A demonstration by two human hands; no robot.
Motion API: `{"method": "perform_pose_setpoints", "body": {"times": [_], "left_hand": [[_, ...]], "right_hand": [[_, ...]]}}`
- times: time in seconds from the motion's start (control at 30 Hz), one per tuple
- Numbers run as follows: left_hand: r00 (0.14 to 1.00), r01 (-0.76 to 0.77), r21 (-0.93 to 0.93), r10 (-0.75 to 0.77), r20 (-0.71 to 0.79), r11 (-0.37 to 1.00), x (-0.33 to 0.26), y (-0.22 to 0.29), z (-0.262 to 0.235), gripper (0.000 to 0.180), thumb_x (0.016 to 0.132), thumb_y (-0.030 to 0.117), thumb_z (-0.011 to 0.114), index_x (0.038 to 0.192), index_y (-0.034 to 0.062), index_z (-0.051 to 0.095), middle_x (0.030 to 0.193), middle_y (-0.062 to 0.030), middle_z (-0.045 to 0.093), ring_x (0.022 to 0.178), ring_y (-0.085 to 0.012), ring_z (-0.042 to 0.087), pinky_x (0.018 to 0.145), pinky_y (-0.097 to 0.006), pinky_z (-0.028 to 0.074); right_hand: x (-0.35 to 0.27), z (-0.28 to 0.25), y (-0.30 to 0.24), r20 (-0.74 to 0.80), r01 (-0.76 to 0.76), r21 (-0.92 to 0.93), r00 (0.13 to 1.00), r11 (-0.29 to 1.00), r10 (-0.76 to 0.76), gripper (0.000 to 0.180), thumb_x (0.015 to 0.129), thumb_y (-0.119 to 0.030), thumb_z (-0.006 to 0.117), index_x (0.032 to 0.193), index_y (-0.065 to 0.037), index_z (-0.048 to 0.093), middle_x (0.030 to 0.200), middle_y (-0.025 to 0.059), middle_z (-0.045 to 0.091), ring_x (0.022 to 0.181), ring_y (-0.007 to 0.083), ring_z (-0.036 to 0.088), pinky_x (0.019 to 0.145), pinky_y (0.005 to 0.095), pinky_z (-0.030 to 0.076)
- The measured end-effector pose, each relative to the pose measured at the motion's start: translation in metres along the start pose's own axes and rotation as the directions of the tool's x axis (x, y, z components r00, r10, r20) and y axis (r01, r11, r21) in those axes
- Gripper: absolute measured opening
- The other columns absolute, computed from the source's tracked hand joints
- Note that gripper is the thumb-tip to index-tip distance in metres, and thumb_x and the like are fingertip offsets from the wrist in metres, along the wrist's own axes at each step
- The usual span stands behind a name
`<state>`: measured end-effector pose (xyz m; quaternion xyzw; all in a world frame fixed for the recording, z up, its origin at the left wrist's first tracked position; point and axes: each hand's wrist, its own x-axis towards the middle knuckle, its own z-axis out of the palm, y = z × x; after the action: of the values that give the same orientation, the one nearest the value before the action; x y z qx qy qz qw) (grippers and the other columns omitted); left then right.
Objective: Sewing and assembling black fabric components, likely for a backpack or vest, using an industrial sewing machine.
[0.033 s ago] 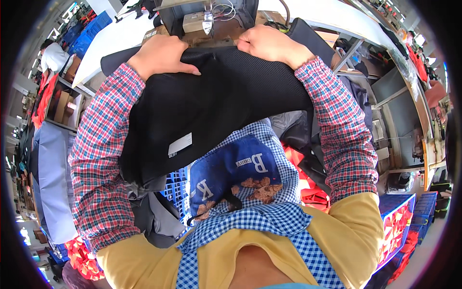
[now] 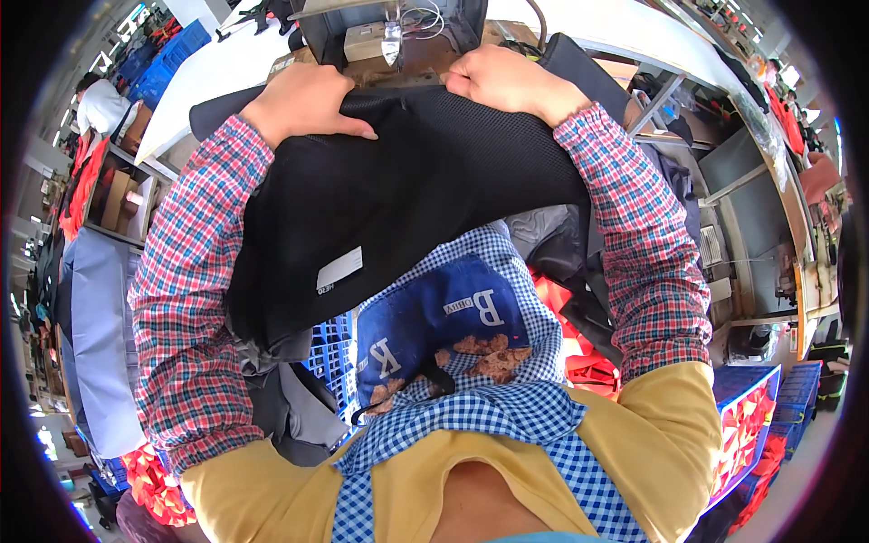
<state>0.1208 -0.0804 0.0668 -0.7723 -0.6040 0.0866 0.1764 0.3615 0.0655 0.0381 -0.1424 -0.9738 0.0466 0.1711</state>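
Note:
A large piece of black fabric, mesh-textured in its right part, hangs over the near table edge toward my lap. On its lower left part is a small white label. My left hand lies on the fabric's far left part, thumb stretched out across it and the other fingers curled at the far edge, their tips hidden. At the far edge on the right, my right hand is closed on the fabric with its fingers bent under. Just beyond both hands is a dark machine housing with a lit metal part.
A blue checked apron with brown scraps on it covers my lap. Beside it are a blue plastic crate and red fabric. White tabletops extend behind the machine. A person is at the far left.

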Motion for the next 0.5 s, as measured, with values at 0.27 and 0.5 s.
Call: {"method": "perform_pose_setpoints", "body": {"times": [0.27, 0.5], "left_hand": [[0.999, -0.007, -0.002, 0.007, -0.032, 1.000, 0.015, -0.025, 0.005, 0.076, 0.072, 0.072, 0.066, 0.088, -0.0023, 0.072, 0.074, -0.0168, 0.068, 0.073, -0.0347, 0.068, 0.071, -0.040, 0.056], [1.000, 0.009, -0.046, -0.008, 0.024, 0.999, 0.024, -0.032, 0.005, 0.078, 0.072, 0.072, 0.066, 0.086, -0.0045, 0.071, 0.073, -0.0185, 0.067, 0.073, -0.0354, 0.068, 0.072, -0.040, 0.055]], "right_hand": [[0.035, -0.005, 0.023, 0.118, -0.043, 0.124, 0.993, 0.991, 0.028, 0.037, 0.099, -0.032, 0.050, 0.099, -0.003, 0.072, 0.087, 0.0137, 0.071, 0.080, 0.0256, 0.068, 0.082, 0.0344, 0.052], [0.044, -0.010, 0.029, 0.155, -0.076, 0.146, 0.986, 0.986, 0.053, 0.037, 0.098, -0.035, 0.050, 0.102, -0.004, 0.072, 0.089, 0.0121, 0.071, 0.081, 0.0247, 0.067, 0.082, 0.0344, 0.052]]}}
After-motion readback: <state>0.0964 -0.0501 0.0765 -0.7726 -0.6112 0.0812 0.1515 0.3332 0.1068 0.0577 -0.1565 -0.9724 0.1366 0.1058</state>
